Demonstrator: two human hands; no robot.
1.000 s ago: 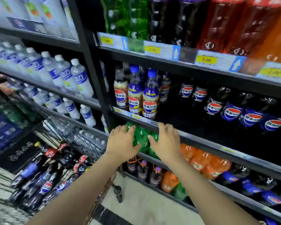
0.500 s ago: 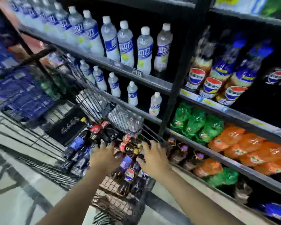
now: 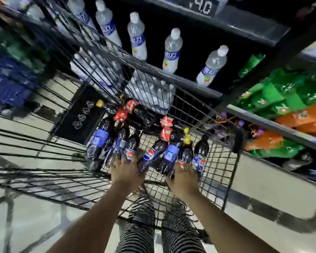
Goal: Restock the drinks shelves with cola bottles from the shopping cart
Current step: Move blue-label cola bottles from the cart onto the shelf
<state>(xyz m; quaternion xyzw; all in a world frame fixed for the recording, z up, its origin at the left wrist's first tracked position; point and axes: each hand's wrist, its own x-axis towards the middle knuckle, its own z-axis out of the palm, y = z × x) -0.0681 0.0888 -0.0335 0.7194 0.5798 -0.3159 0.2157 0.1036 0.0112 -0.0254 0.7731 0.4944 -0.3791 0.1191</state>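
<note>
Several dark cola bottles lie on the wire floor of the shopping cart (image 3: 224, 179). Some carry blue labels (image 3: 98, 141), some red labels (image 3: 122, 114). My left hand (image 3: 125, 172) reaches down onto the near ends of the left group, fingers spread over a cola bottle (image 3: 130, 148). My right hand (image 3: 183, 177) lies with fingers stretched on the ends of the right group, between a blue-labelled bottle (image 3: 170, 154) and a smaller one (image 3: 201, 152). Motion blur hides the fingertips; neither hand plainly grips a bottle.
A shrink-wrapped pack of water (image 3: 151, 94) and a black box (image 3: 80, 114) sit at the cart's far end. Behind the cart, shelves hold white-capped water bottles (image 3: 172, 52); to the right are green bottles (image 3: 281, 92) and orange bottles (image 3: 308, 117). My striped trouser legs (image 3: 142, 225) stand below.
My view swung from the shelves down to the cart. Both hands left the green bottles on the shelf and dropped into the cart, onto the cola bottles.
</note>
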